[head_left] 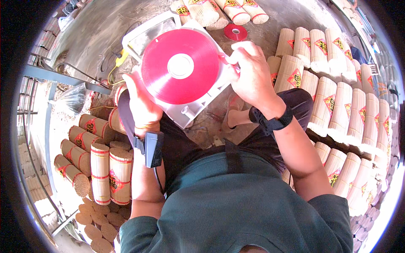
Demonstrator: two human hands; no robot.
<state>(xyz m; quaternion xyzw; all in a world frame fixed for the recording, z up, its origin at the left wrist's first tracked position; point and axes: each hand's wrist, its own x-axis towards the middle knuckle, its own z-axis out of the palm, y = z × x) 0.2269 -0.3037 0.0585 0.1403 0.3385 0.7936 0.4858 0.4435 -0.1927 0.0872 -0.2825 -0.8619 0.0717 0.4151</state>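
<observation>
In the head view, the white tray [202, 107] sits slantwise above the person's lap, one corner pointing down between the thighs and a frame-like loop [148, 29] jutting from its far left side. The left hand [145, 101] grips the near left edge, thumb laid along the rim; its other fingers are mostly hidden underneath. At the right edge, the right hand [253, 74] has its fingers curled in, thumb and forefinger pinching a short red strip [223, 58].

Bare floor [99, 36] opens beyond the tray at the upper left. Stacked stick bundles [327, 101] crowd the right side, near the right hand; more bundles [120, 175] bank up beside the left forearm, and a few others [232, 12] lie past the tray's far edge.

The tray carries a large red roll [200, 82] with a white core, lying flat and covering most of it. A smaller red roll [228, 32] lies on the floor beyond. At left hangs a clear plastic bag [71, 100], its contents unclear.
</observation>
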